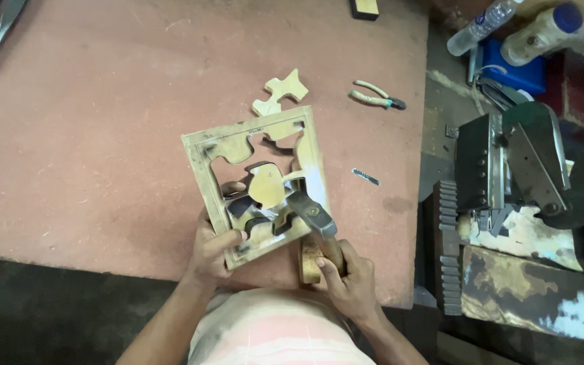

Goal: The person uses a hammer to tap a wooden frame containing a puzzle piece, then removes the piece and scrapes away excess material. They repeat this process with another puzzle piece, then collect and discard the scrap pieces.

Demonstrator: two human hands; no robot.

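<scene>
A square wooden frame [197, 159] with curved cut-out shapes rests tilted on the reddish board table [89, 135]. My left hand [212, 251] grips the frame's near corner, fingers reaching into its openings. My right hand [349, 280] holds a hammer by its wooden handle [312, 260]. The hammer's metal head [309, 209] lies on the frame's lower right part, beside a rounded wooden piece [266, 186] set inside the frame. A loose cut-out wooden piece [280, 92] lies on the table just beyond the frame.
Pliers [376, 96] with pale handles and a small metal blade [366, 177] lie to the right of the frame. A dark metal machine [515, 162] stands off the table's right edge. Plastic bottles [508, 23] lie at top right. A small block [365, 8] sits at the far edge.
</scene>
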